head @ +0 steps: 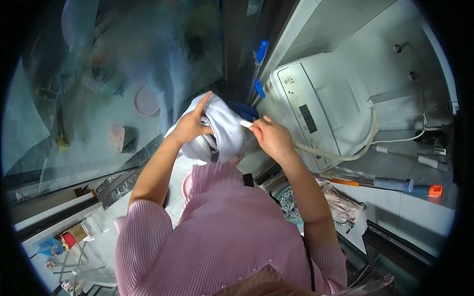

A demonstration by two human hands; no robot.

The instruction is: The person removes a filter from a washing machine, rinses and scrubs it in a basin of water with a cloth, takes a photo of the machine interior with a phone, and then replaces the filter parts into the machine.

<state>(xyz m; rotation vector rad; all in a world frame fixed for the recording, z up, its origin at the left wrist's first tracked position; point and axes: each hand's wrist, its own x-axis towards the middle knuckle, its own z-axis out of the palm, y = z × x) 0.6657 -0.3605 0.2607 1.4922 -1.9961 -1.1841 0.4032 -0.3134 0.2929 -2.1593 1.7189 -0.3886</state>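
Observation:
My left hand (191,125) holds a bundle of white cloth (227,124), its thumb and a finger spread across the folds. My right hand (272,137) is closed around a white rod-like handle or hose end (247,123), whose tip meets the right side of the cloth. Whether that piece joins the pale hose (333,155) behind my right wrist, I cannot tell. What the white piece is fixed to inside the cloth is hidden. The bundle hangs just in front of my pink ribbed top.
A white top-loading washing machine (326,100) stands at the right, with long poles (385,183) beside it. Glass panels (148,44) rise at the left. A blue-handled tool (261,53) leans by the dark frame. A teal basin (290,205) with patterned cloth is below my right arm.

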